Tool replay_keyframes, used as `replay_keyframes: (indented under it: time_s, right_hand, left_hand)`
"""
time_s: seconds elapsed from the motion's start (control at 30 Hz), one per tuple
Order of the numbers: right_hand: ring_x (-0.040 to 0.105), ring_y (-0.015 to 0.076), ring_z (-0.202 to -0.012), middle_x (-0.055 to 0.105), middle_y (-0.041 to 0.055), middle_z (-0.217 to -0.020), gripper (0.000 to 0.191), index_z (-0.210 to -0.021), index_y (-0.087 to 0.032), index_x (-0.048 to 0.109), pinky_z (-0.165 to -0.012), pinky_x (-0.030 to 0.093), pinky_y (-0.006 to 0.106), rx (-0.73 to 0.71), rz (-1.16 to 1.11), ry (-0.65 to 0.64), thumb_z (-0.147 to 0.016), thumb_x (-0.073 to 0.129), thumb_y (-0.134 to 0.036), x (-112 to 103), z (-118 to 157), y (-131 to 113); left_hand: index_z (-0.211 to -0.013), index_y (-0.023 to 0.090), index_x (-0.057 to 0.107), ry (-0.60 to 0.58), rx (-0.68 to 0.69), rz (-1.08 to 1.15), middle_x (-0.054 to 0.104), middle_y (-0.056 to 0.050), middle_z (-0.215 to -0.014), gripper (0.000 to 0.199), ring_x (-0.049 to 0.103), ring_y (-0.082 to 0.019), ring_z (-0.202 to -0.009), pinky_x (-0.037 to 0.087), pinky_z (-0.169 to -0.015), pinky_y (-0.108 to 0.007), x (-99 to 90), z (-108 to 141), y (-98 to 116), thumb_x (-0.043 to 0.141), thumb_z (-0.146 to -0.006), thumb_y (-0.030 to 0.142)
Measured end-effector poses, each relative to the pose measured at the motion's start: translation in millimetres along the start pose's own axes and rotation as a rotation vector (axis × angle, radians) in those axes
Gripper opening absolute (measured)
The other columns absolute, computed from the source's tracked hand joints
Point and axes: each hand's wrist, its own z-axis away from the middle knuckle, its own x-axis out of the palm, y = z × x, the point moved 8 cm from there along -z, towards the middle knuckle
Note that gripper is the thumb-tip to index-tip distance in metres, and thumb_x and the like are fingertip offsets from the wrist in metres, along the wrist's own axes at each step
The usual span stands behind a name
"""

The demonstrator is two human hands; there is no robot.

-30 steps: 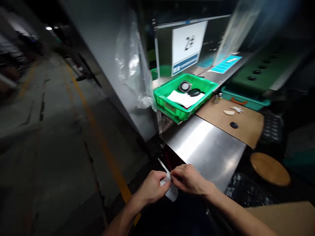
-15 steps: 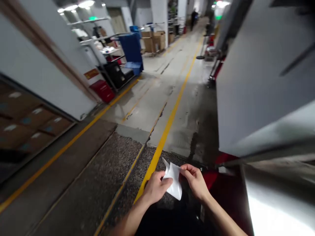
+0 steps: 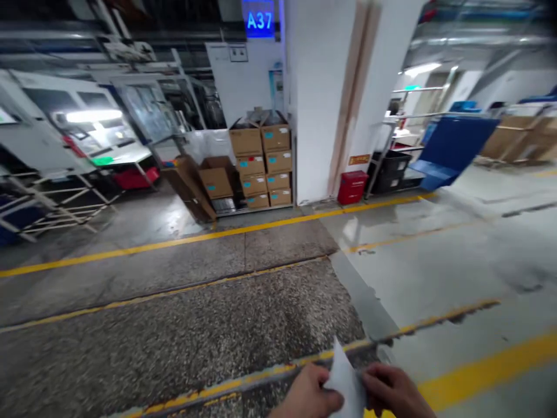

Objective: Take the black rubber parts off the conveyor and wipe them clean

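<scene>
My left hand (image 3: pixel 307 393) and my right hand (image 3: pixel 393 391) are low at the bottom edge of the view, close together. Between them a white sheet of paper or film (image 3: pixel 347 380) stands up, pinched by the fingers of both hands. Its lower part runs out of the picture behind my fingers, and the hands are only partly in view. Below them lies a speckled grey floor strip (image 3: pixel 183 325).
Ahead stand stacked cardboard boxes (image 3: pixel 261 168) beside a white pillar (image 3: pixel 322 98) under a blue A37 sign (image 3: pixel 260 20). A red bin (image 3: pixel 352 187) and a blue cart (image 3: pixel 455 148) stand to the right. Yellow lines (image 3: pixel 491 368) mark the floor.
The view has swung from the bench with the green tray, through the aisle, to the pillar and boxes. My hands sit lower in the view, still pinching the white sheet.
</scene>
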Motion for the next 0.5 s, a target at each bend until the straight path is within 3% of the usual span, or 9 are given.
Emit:
replay_keyframes:
  time_s: [0.1,0.2,0.37,0.5]
  right_hand:
    - [0.054,0.0120,-0.051,0.060,0.0004,-0.058,0.032,-0.082,-0.015,0.063,-0.051,0.040,0.022,0.001,-0.136,-0.145,-0.068,0.070,-0.044,68,-91,-63]
    - [0.054,0.0116,-0.051,0.063,0.0020,-0.061,0.023,-0.084,-0.012,0.067,-0.052,0.041,0.022,0.000,-0.047,-0.301,-0.066,0.061,-0.027,122,-181,-122]
    - [0.059,0.0136,-0.054,0.064,0.0042,-0.061,0.023,-0.079,-0.012,0.064,-0.047,0.038,0.020,0.090,-0.020,-0.361,-0.061,0.055,-0.022,167,-354,-192]
    - [0.059,0.0140,-0.052,0.062,0.0015,-0.063,0.023,-0.081,-0.017,0.056,-0.045,0.037,0.020,0.221,-0.238,-0.426,-0.060,0.056,-0.026,200,-498,-245]
  left_hand:
    - [-0.079,0.014,0.068,0.236,-0.061,0.071,0.061,0.000,-0.072,0.020,0.051,-0.015,-0.070,0.038,-0.063,-0.024,-123.3,-11,-6,0.065,-0.066,0.029]
    - [-0.083,0.012,0.067,0.313,0.000,0.175,0.061,-0.001,-0.074,0.025,0.052,-0.015,-0.071,0.038,-0.064,-0.024,-216.4,-41,2,0.063,-0.069,0.032]
    - [-0.091,0.013,0.063,0.362,0.118,0.354,0.063,-0.002,-0.076,0.039,0.052,-0.015,-0.068,0.040,-0.065,-0.025,-357.6,-139,18,0.069,-0.068,0.044]
    - [-0.094,0.015,0.065,0.455,0.091,0.193,0.066,-0.004,-0.080,0.042,0.056,-0.017,-0.070,0.043,-0.066,-0.026,-483.5,-227,47,0.064,-0.071,0.050]
